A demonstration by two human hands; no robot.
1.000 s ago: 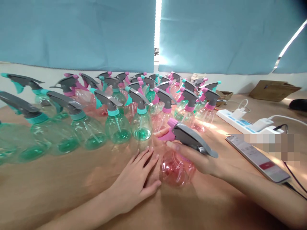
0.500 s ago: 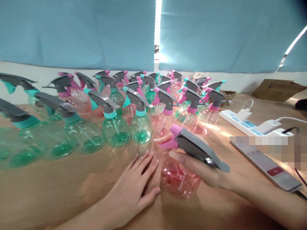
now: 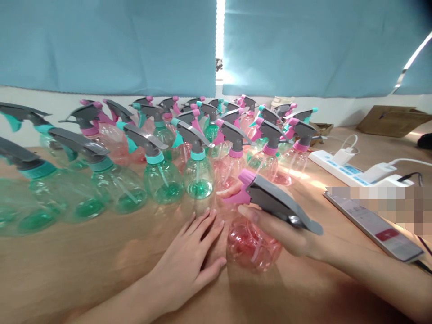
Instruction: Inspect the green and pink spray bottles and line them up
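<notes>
- Seeing wooden table (image 3: 43, 279) w/ rows of spray btls (image 3: 165, 182) far & left.
- Tilted near centre: pink btl (image 3: 249, 247). Prob. light, thin plastic, slick, body likely to flex; best held at neck.
- Wrapped just under grey spray head (image 3: 270, 198): R hand (image 3: 285, 234), gripping pink btl, one fingertip past pink trigger (image 3: 241, 195).
- Lying palm-down just left of pink btl: L hand (image 3: 192, 258), holding nothing.
- Hidden/unclear: far-left btls cut off & blurred; patch by phone (image 3: 378, 229) pixelated; neck & most R fingers behind; can't tell if base touches table.

Over twenty spray bottles (image 3: 248, 243), one phone (image 3: 373, 225)
</notes>
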